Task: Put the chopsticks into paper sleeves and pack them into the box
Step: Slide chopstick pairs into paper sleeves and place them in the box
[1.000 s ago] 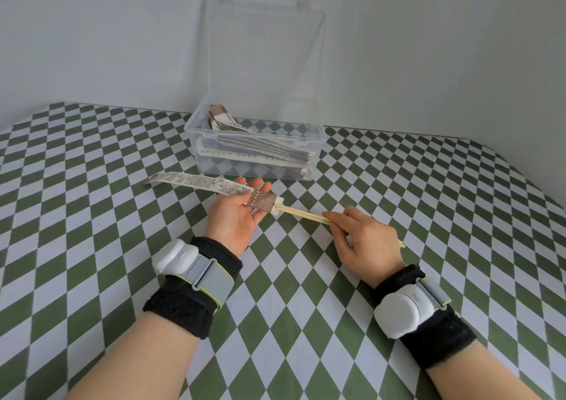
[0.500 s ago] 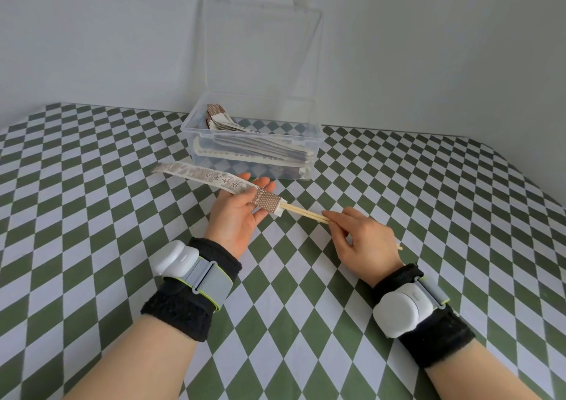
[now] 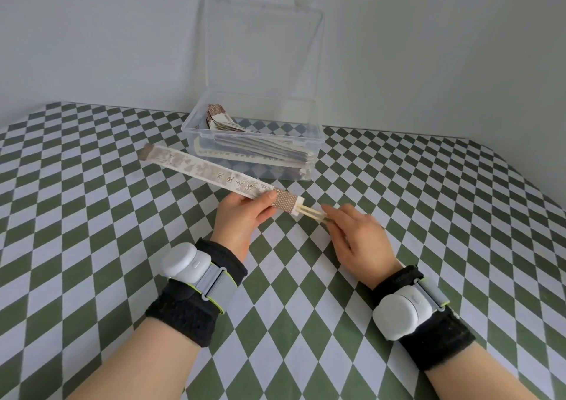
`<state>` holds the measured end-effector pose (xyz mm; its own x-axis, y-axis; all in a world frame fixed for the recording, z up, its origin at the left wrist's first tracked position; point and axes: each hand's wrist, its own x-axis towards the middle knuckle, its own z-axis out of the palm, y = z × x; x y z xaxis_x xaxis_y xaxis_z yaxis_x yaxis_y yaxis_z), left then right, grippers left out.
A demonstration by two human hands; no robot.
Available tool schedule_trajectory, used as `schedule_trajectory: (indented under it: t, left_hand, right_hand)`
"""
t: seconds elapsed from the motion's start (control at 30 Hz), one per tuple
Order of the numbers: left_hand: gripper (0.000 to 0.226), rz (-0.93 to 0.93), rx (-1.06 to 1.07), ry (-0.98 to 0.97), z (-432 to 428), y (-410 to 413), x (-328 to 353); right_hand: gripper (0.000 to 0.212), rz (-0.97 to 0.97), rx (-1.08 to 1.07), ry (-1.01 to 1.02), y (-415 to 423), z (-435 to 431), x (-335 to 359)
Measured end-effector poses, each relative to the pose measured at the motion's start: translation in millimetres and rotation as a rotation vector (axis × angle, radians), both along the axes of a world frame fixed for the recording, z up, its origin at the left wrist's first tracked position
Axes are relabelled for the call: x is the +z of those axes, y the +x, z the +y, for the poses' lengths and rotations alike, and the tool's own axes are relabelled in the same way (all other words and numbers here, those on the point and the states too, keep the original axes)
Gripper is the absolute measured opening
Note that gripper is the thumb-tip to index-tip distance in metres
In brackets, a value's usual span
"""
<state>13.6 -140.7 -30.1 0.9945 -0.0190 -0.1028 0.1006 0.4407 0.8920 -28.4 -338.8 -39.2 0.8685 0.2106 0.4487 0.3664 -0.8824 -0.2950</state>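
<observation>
Sleeving in hand | sleeve (image 3: pixel 208 172) pinched at its mouth by left hand (image 3: pixel 242 215), above tabletop (image 3: pixel 92 215), just near of box (image 3: pixel 317 136) | chopsticks (image 3: pixel 309 212) gripped by right hand (image 3: pixel 358 237), mostly inserted | next: ends to be pushed home, packet laid in box.

The left hand (image 3: pixel 242 220) and right hand (image 3: pixel 358 241) are bare, as are both forearms. On the left wrist sits a smooth, rounded white device (image 3: pixel 179 260) with a small oval button on its side, held by a grey strap (image 3: pixel 216 283) edged in lime green. Just behind it is a wide, fuzzy black wristband (image 3: pixel 186 315). The other wrist wears a matching set: the right device (image 3: pixel 395 312), white and rounded, the right strap (image 3: pixel 432 292), grey with a lime-green edge, and the right wristband (image 3: pixel 438 343), black and fuzzy
</observation>
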Motion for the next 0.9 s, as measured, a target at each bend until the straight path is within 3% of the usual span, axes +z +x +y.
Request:
schedule_trajectory:
  t: [0.1, 0.2, 0.43, 0.67, 0.9]
  left_hand:
    - [0.012, 0.015, 0.053, -0.061, 2.2, 2.3, 0.7]
    - [0.012, 0.014, 0.022, -0.046, 1.3, 1.8, -0.1]
    - [0.023, 0.026, -0.089, 0.037, -4.9, -2.2, 0.6]
    - [0.019, 0.010, -0.020, -0.149, -0.9, -1.9, 6.4]
    - [0.014, -0.020, -0.127, -0.053, -6.9, -7.0, 6.8]
  right_hand:
    - [0.032, 0.011, -0.139, 0.109, 3.3, -3.0, -0.7]
    - [0.024, 0.111, -0.077, 0.189, 4.0, -0.2, -0.4]
    - [0.027, 0.137, 0.043, 0.195, 1.4, 3.3, 2.0]
    - [0.026, 0.156, -0.078, 0.264, 4.0, 2.6, 2.6]
    - [0.026, 0.182, 0.008, 0.263, 0.5, 3.8, 5.7]
